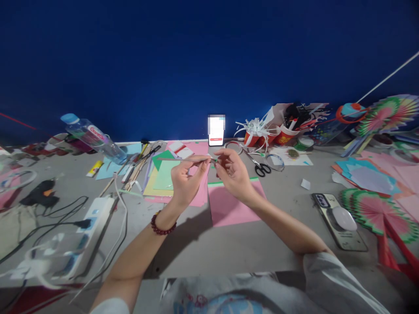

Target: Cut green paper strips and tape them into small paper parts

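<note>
My left hand (185, 179) is raised above the table, fingers pinched on a thin wooden stick (178, 159) that points left. My right hand (231, 169) meets it at the stick's right end, thumb and fingertips pinched there on something small I cannot make out. Both hands hover over sheets of pink paper (229, 205), with a stack of green, yellow and pink sheets (163, 179) just left of them. A dark red bead bracelet (162, 227) circles my left wrist.
A lit phone (216, 130) leans on the blue wall. Black scissors (258, 167) and red cups (275, 136) lie right of it, a phone (338, 220) and folded paper fans (376, 209) further right. A water bottle (93, 137), glue gun (41, 192) and power strip (81, 237) occupy the left.
</note>
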The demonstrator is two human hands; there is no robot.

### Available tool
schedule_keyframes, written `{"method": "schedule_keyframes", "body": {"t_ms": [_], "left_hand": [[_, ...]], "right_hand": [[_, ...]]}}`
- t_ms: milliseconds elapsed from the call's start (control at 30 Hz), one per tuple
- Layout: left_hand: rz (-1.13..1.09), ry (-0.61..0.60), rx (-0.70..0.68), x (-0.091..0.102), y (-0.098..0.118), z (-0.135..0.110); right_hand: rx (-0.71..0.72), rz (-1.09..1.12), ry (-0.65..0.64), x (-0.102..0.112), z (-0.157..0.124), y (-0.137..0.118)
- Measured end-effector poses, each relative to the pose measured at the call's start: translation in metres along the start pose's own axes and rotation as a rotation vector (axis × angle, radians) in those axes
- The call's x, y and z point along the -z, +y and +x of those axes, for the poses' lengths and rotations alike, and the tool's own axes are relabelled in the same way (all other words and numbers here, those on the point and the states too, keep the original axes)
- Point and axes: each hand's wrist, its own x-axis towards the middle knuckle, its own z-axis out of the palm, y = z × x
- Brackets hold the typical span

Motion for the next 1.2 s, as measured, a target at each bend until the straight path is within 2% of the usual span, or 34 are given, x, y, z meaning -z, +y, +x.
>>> {"method": "schedule_keyframes", "body": {"t_ms": [233,433,600,767,1200], "left_hand": [[-0.126,0.010,0.122,-0.002,-0.003,0.000],[-0.180,0.025,0.259,-0.002,-0.002,0.006],[-0.180,0.002,0.246,0.000,-0.002,0.011],[-0.163,-0.086,0.230,-0.001,-0.003,0.009],[-0.244,-0.029,0.304,-0.003,0.006,0.008]], "right_hand": [[-0.010,0.040,0.007,-0.002,0.001,0.001],[-0.016,-0.037,-0.003,0.000,0.001,0.000],[-0.028,-0.067,0.000,0.002,0.001,-0.001],[0.007,-0.105,0.024,0.002,0.001,-0.006],[0.120,-0.219,0.077,0.001,-0.002,-0.015]]}}
